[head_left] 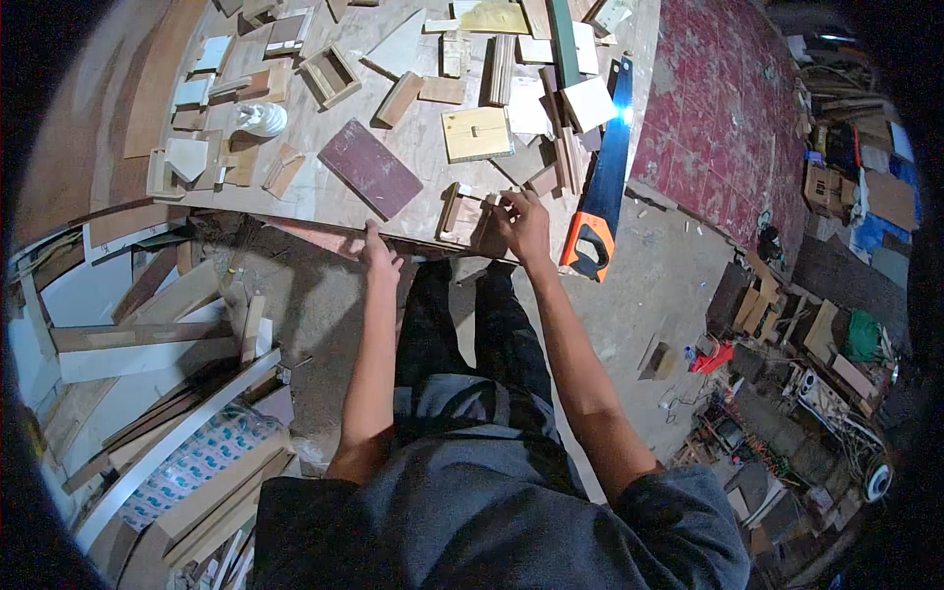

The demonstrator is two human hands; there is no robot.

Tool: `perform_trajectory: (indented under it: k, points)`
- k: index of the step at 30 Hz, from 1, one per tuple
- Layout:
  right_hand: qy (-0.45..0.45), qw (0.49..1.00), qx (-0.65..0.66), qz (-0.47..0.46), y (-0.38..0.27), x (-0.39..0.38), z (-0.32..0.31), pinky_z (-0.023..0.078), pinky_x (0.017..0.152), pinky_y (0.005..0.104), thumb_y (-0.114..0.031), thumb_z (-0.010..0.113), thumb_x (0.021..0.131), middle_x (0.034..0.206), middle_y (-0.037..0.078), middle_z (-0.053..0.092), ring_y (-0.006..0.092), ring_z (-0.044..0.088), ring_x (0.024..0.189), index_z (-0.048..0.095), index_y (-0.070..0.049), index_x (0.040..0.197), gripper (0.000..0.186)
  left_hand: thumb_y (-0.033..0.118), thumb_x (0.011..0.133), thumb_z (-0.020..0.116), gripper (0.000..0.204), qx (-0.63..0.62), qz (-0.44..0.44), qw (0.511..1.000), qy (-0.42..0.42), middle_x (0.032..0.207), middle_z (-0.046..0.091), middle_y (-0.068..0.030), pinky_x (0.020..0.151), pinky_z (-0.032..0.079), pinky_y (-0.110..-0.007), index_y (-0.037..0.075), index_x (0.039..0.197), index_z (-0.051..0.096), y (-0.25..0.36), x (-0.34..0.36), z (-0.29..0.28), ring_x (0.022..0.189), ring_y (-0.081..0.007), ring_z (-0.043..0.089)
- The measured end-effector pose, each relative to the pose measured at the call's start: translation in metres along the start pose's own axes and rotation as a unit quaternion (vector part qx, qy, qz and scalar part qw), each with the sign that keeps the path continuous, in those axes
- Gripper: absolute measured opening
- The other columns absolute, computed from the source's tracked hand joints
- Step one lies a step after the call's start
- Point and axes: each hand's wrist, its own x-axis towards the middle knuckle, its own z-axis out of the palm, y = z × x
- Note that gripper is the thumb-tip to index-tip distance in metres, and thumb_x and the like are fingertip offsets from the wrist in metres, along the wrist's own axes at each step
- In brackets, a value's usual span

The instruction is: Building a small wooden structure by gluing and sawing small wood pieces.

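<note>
My left hand (pixel 380 252) is at the front edge of the plywood table (pixel 295 202), its fingers apart and holding nothing I can see. Just beyond it lies a dark red-brown rectangular board (pixel 371 168). My right hand (pixel 525 226) is over the same edge further right, its fingers bent and drawn together. Whatever is between those fingertips is too small to make out. Beside them, to the left, is a small wooden piece with a raised side strip (pixel 450 209). Right of that hand, a handsaw (pixel 607 162) with an orange and black handle lies along the table's right side.
Wood offcuts, a small open wooden box (pixel 330 77), a yellowish square board (pixel 478 134) and a white spiral bulb (pixel 262 120) crowd the table. A dark red panel (pixel 723 108) is at the right. Stacked boards (pixel 147 339) fill the lower left; clutter and cables lie lower right.
</note>
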Motion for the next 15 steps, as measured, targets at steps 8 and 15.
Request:
perform_trajectory:
  k: [8, 15]
  points:
    - [-0.018, 0.998, 0.018, 0.051, -0.007, 0.005, 0.000, 0.054, 0.076, 0.0474, -0.007, 0.074, 0.082, 0.098, 0.019, 0.064, 0.0394, 0.067, 0.087, 0.070, -0.004, 0.112, 0.030, 0.057, 0.092, 0.057, 0.072, -0.022, 0.032, 0.991, -0.128, 0.156, 0.038, -0.0123, 0.116, 0.030, -0.056, 0.016, 0.150, 0.041, 0.019, -0.018, 0.028, 0.143, -0.0383, 0.035]
    - [-0.041, 0.997, -0.010, 0.059, -0.011, 0.009, 0.002, 0.053, 0.078, 0.0497, -0.004, 0.074, 0.077, 0.100, 0.019, 0.063, 0.0424, 0.065, 0.090, 0.070, -0.006, 0.113, 0.036, 0.052, 0.099, 0.052, 0.060, 0.017, 0.046, 0.994, -0.096, 0.152, 0.043, -0.0116, 0.115, 0.031, -0.057, 0.017, 0.147, 0.044, 0.022, -0.010, 0.019, 0.139, -0.0377, 0.040]
